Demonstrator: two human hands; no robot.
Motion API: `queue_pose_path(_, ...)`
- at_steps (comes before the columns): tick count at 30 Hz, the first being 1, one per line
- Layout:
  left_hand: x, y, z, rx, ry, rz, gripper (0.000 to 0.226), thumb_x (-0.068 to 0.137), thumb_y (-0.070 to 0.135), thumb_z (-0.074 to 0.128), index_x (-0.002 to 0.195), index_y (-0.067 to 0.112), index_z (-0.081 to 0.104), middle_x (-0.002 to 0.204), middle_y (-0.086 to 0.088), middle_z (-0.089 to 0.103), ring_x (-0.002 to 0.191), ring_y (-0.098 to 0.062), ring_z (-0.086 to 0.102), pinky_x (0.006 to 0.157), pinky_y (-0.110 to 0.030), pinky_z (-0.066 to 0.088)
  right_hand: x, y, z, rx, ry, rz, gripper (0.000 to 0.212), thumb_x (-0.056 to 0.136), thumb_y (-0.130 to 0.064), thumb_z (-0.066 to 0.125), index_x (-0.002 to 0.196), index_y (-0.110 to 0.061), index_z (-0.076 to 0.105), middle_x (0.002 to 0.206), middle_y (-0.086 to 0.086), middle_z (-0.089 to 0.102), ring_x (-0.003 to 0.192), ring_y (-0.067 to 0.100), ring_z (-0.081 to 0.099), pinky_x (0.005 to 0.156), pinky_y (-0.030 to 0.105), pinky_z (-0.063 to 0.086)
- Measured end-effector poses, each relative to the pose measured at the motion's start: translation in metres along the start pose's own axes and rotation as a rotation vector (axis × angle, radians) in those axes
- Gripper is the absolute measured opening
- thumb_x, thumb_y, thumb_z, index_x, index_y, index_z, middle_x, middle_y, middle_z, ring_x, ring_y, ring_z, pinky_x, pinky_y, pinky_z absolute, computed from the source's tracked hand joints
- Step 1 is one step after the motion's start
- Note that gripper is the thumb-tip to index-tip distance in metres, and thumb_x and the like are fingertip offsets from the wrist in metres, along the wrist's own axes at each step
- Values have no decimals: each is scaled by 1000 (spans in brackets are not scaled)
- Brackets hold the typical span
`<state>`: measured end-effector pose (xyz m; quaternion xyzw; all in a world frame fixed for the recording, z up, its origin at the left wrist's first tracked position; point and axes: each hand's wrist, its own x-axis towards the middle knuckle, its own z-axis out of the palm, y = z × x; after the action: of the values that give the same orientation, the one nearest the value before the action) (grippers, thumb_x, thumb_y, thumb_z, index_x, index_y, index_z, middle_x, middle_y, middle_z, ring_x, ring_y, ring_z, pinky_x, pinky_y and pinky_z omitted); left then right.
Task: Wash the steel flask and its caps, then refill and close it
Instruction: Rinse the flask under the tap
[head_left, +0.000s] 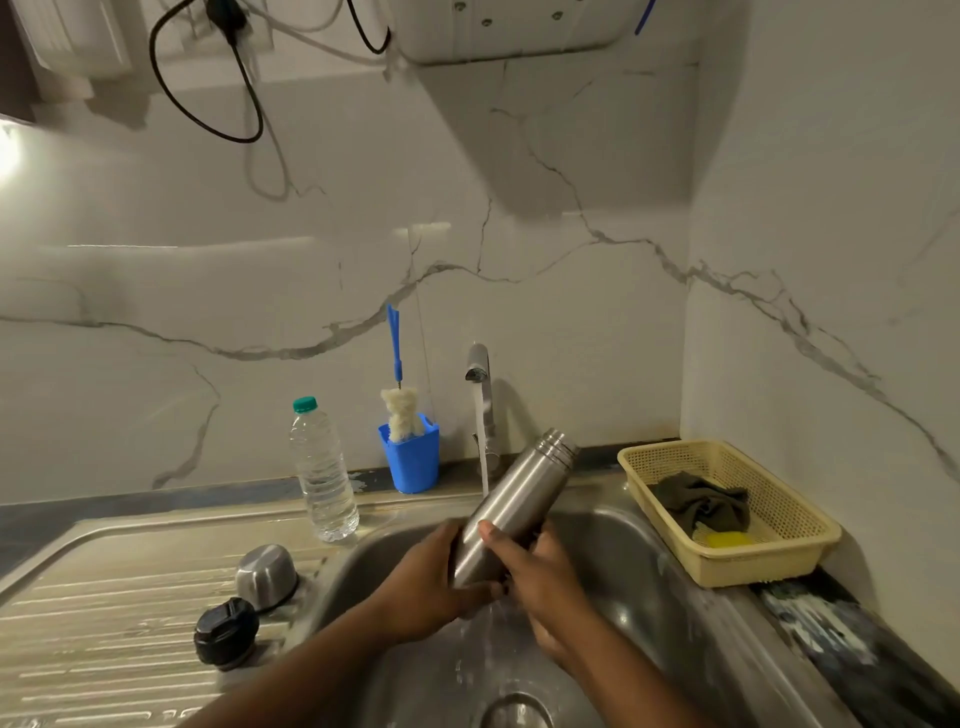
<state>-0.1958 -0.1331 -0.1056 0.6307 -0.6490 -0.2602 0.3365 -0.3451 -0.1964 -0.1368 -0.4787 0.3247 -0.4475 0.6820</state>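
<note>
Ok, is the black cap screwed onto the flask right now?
No, the black cap sits on the drainboard beside the steel cap, and the flask shows a bare threaded neck.

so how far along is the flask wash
Done: the domed steel cap and black round stopper are off, lying on the ribbed steel draining board. In hand: left hand and right hand grip the open steel flask, tilted over the sink by the running tap. Left: whether the caps are washed cannot be told; refilling and closing remain.
</note>
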Motion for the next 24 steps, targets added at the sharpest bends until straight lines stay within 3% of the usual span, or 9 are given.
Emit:
queue_pose_path(2, 2, 6, -3, 99, 35, 71, 74, 85, 33, 86, 146, 35, 44, 119, 8, 65, 95, -10, 74, 67, -26, 63, -2, 0, 2, -61, -5, -17, 72, 86, -34, 83, 145, -22, 44, 127, 3, 71, 105, 18, 75, 88, 39, 64)
queue_pose_path(5, 3, 15, -6, 64, 33, 83, 59, 95, 35, 76, 144, 39, 43, 111, 6, 69, 87, -12, 76, 64, -23, 60, -1, -2, 0, -49, 40, -34, 66, 88, -41, 79, 142, -26, 46, 126, 1, 71, 103, 15, 75, 84, 32, 63)
queue_pose_path(9, 10, 10, -10, -5, -10, 65, 38, 104, 47, 56, 142, 47, 47, 119, 12, 72, 105, -3, 73, 88, -23, 60, 2, -4, -1, -18, 80, -16, 64, 89, -49, 75, 142, -28, 45, 129, 1, 68, 111, 20, 71, 98, 44, 59)
queue_pose_path(13, 15, -1, -5, -166, 53, -145, 36, 112, 41, 38, 122, 24, 69, 107, -9, 76, 95, -16, 74, 94, -40, 59, 4, -5, -3, 26, 103, -47, 72, 89, -42, 78, 148, -24, 41, 135, 4, 65, 116, 21, 68, 100, 44, 58)
queue_pose_path(17, 10, -7, 7, -444, 56, -296, 36, 112, 36, 43, 121, 15, 70, 113, -21, 75, 109, -38, 73, 98, -51, 58, 5, -5, -5, 35, 142, -89, 71, 91, -36, 77, 148, -23, 37, 135, 5, 63, 110, 18, 67, 83, 32, 59)
queue_pose_path(20, 16, -3, 17, -744, 164, -414, 29, 109, 24, 54, 121, 4, 70, 112, -25, 76, 106, -38, 76, 98, -52, 60, 5, -4, -5, -11, 199, -140, 77, 90, -40, 77, 150, -25, 31, 137, 6, 62, 109, 17, 67, 88, 34, 57)
queue_pose_path(24, 25, 11, 24, -805, 256, -463, 22, 106, 17, 60, 114, 1, 72, 107, -24, 77, 98, -35, 78, 83, -43, 64, 6, -6, -10, -21, 234, -203, 77, 92, -36, 76, 152, -24, 29, 139, 6, 59, 112, 19, 65, 91, 34, 56)
